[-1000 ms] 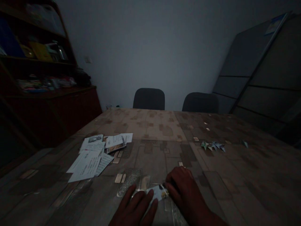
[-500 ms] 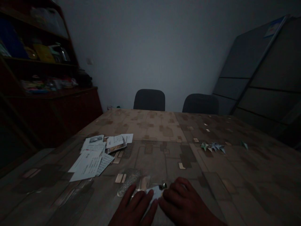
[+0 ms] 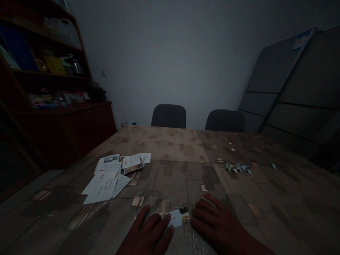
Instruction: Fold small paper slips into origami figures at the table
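Observation:
A small folded piece of printed paper point(image 3: 180, 216) lies on the patterned table point(image 3: 172, 141) near its front edge. My left hand point(image 3: 150, 233) rests flat on the table with fingers stretched out, its fingertips on the paper's left edge. To the right of the paper is my right hand point(image 3: 215, 223), fingers spread and lying on the table, fingertips touching the paper's right end. Neither hand grips anything.
A heap of white printed sheets and cards point(image 3: 113, 173) lies at the left. Several small folded paper shapes point(image 3: 237, 167) sit at the right, one more point(image 3: 272, 165) farther right. Two dark chairs point(image 3: 168, 116) stand behind the table. A dark shelf cabinet point(image 3: 47, 92) fills the left.
My right hand has slid back off the paper toward the right and its fingers have spread flat. The view has tipped slightly, with the left hand staying in place.

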`<act>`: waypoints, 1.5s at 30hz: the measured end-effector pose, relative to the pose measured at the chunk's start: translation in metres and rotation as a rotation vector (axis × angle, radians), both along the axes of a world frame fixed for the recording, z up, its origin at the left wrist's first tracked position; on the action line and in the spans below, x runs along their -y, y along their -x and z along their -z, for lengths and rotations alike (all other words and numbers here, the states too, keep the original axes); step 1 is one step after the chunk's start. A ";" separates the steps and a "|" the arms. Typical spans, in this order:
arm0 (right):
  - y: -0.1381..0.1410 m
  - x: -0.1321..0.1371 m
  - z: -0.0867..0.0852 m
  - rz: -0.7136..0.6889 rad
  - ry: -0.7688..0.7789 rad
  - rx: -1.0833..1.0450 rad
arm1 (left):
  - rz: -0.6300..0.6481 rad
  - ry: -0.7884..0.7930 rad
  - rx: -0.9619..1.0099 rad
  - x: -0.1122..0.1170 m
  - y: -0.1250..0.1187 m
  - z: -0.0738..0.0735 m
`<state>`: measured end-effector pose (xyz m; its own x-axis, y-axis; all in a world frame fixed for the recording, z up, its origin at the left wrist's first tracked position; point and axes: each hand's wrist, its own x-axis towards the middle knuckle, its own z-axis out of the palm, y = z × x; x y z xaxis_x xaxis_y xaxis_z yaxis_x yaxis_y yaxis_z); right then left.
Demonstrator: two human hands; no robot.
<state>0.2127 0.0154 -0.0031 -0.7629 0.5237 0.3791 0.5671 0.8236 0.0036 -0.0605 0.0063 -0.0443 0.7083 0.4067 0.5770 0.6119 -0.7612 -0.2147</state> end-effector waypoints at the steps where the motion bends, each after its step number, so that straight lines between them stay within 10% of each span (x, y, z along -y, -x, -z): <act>1: -0.002 0.000 -0.001 -0.002 0.006 -0.007 | 0.007 -0.010 -0.003 0.000 0.002 0.002; 9: 0.014 0.005 -0.001 0.188 0.207 -0.163 | -0.041 0.044 -0.033 0.002 0.006 0.008; 18: 0.057 -0.001 0.059 0.453 0.198 -0.355 | -0.098 0.199 -0.005 0.011 0.001 0.004; 33: 0.031 -0.003 0.045 0.717 0.415 -0.348 | -0.065 0.256 0.032 0.011 0.017 0.004; 45: 0.042 0.000 0.055 0.618 0.416 -0.535 | 0.089 0.363 -0.011 0.000 0.005 -0.002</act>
<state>0.1705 0.0155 -0.0578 -0.0790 0.9535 0.2909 0.7480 0.2496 -0.6150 -0.0650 0.0064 -0.0419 0.7555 0.5198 0.3988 0.5390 -0.8392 0.0728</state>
